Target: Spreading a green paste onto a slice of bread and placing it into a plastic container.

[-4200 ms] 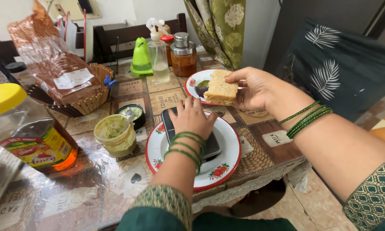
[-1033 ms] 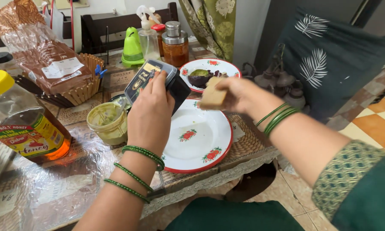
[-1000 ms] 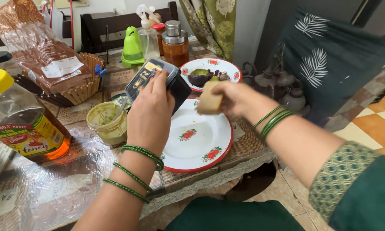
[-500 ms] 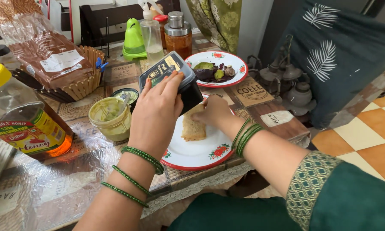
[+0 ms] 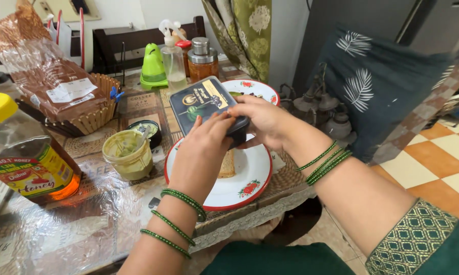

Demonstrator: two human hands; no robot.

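Both hands hold a flat black lidded container (image 5: pixel 204 104) tilted above a white plate with a red rim (image 5: pixel 250 178). My left hand (image 5: pixel 201 150) grips its near edge from below. My right hand (image 5: pixel 262 119) grips its right end. A slice of bread (image 5: pixel 227 164) lies on the plate, partly hidden under the hands. Green bangles circle both wrists.
A small tub of yellowish-green spread with a spoon (image 5: pixel 129 154) stands left of the plate. A honey jar with a yellow lid (image 5: pixel 23 158) is at the near left. A basket with a bagged loaf (image 5: pixel 61 97), bottles (image 5: pixel 201 58) and a second plate (image 5: pixel 252 89) sit behind.
My right hand set the bread slice down on the plate and moved up to take hold of the black container, which the left hand had lifted off the plate.
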